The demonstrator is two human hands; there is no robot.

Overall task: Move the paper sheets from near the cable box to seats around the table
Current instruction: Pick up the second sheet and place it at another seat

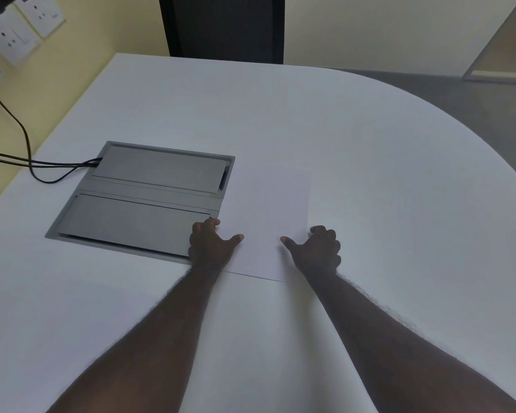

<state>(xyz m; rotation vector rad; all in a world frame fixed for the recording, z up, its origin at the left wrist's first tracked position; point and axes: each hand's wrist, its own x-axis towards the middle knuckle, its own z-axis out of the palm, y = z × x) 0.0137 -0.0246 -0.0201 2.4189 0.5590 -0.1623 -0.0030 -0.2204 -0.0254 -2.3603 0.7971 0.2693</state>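
Note:
A white paper sheet stack [267, 210] lies on the white table [385, 174], directly right of the grey cable box [143, 198] set into the tabletop. My left hand [210, 245] holds the stack's left edge near its front corner, fingers curled at the edge and thumb pressed on top. My right hand [318, 248] holds the right edge the same way, thumb pointing inward over the paper. The sheets look flat against the table. I cannot tell how many sheets there are.
Black cables [27, 162] run from the cable box's left end off the table toward wall sockets [15, 34]. A dark chair back [224, 25] stands at the far edge. The table's right edge curves round, with grey floor [474, 108] beyond.

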